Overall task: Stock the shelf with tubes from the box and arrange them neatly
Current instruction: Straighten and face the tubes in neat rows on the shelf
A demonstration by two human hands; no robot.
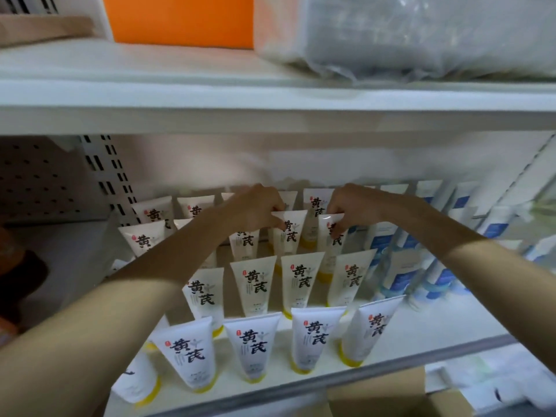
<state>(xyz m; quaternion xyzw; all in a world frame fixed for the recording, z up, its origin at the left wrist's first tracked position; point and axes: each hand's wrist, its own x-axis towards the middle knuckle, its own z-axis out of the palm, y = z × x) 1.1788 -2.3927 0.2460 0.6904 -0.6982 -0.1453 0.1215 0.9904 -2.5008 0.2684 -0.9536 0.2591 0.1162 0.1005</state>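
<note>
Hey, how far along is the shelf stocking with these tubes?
Mostly done: several rows of tubes stand on the shelf. In hand: the left hand pinches one back-row tube, the right hand its neighbour. Left: straightening the leaning tube at front left; the box's contents are hidden.

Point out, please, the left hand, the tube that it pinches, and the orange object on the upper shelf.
left hand (258, 213), head view, back of the hand.
pinched tube (289, 236), head view, black lettering on its body.
orange object (180, 19), head view, middle of its front face.
</note>
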